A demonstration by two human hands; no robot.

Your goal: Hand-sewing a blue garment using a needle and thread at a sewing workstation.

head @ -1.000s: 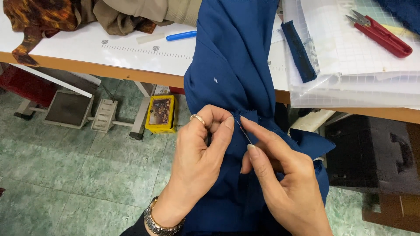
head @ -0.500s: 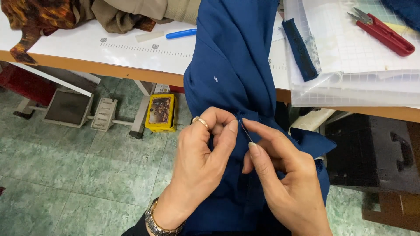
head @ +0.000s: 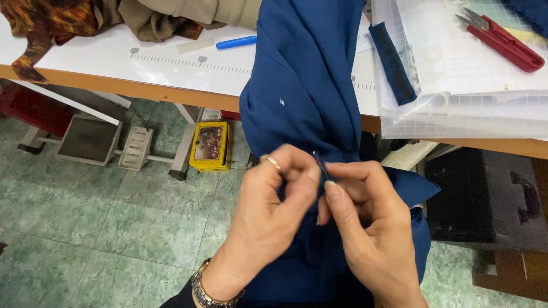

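**Two hands pinching blue cloth below worktop edge**

Left hand [head: 273, 211]: fingers curled in, thumb & 1st finger pressed shut on a fold of the blue cloth [head: 305, 85]. Gold ring [head: 272, 162] on one finger, metal watch [head: 206, 292] on wrist.

Right hand [head: 365, 228]: also curled, fingertips pinched tight on a thin dark stick-like tool [head: 319, 165], pointing up & a bit left, tip right by the left thumb. Too small to tell what kind. Hands touching each other at the fingertips, w/ cloth between & under them.

Blue cloth: hanging from far side of worktop [head: 142, 68], over the near edge, down past both hands to bottom of view. Bunched & folded where pinched. Small white speck on it higher up.

On worktop, far left: brown patterned cloth [head: 51, 20] & tan cloth [head: 165, 17] in a heap. Blue pen [head: 236, 41] just left of the blue cloth, lying flat. Printed ruler marks along the white top.

Right of blue cloth: dark blue strip [head: 393, 63] lying on clear gridded sheets [head: 456, 85]. Red snips [head: 499, 40] far right, on the sheets, well apart from hands.

Down on green tiled floor [head: 85, 228]: yellow box [head: 210, 145] near a worktop leg, grey foot pedals [head: 88, 140] to its left. Dark box shapes at right, under worktop.
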